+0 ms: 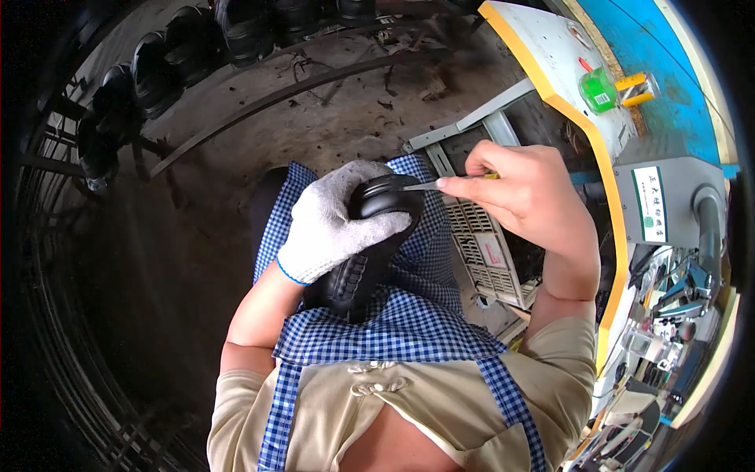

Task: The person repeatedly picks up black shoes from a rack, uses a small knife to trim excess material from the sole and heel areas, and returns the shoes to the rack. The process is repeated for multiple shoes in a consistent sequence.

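Observation:
A black shoe [383, 206] rests over my lap, its rounded toe end facing away from me and its laced part nearer my body. My left hand [334, 216], in a white knit glove with a blue cuff edge, is wrapped around it, the thumb lying across the toe end. My bare right hand [523, 189] pinches a slim, pointed metal tool [422, 186] with a bit of yellow showing at the fingers. The tool's tip touches the shoe's rounded end from the right. The rest of the tool is hidden in my hand.
Several black shoes [157, 75] stand on a rack at the far left. On the right, a white table [543, 39] with a yellow edge carries a green roll [599, 90] and a grey machine [668, 197]. A cream plastic crate [491, 252] sits beside my right knee.

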Demonstrator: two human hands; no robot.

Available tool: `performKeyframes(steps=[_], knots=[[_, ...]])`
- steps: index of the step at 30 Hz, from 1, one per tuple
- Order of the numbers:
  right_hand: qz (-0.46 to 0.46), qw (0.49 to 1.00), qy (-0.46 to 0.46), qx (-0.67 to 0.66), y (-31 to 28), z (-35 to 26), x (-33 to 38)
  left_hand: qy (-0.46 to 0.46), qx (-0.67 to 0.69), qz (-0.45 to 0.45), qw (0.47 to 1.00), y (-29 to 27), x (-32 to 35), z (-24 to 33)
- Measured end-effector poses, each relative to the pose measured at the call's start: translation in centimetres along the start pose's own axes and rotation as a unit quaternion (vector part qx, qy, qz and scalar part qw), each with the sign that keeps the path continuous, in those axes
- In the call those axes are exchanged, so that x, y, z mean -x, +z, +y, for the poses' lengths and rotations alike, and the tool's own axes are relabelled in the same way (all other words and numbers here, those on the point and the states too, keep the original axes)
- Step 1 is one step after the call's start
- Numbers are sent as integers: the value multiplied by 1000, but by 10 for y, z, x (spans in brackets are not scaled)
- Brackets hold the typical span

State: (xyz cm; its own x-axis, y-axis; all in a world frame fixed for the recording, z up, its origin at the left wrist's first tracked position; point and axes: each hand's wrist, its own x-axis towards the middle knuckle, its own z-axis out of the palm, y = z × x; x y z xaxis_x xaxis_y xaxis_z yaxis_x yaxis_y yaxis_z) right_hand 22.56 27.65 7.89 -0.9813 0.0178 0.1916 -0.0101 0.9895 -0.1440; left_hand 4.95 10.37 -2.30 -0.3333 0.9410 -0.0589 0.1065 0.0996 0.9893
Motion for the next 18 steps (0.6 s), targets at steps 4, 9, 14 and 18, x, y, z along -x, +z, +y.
performKeyframes(steps=[4, 9, 14, 18], knots=[[-16, 1000, -11, 6, 3, -2, -1, 5, 1, -15, 1000, 1, -1, 2], [-5, 999, -27, 33, 7, -3, -13, -5, -14, -12, 1000, 2, 0, 0], [81, 995, 9, -56, 7, 2, -6, -22, 167, 6, 986, -18, 3, -9], [121, 987, 38, -97, 28, -9, 0, -3, 240, 38, 970, -31, 5, -18]])
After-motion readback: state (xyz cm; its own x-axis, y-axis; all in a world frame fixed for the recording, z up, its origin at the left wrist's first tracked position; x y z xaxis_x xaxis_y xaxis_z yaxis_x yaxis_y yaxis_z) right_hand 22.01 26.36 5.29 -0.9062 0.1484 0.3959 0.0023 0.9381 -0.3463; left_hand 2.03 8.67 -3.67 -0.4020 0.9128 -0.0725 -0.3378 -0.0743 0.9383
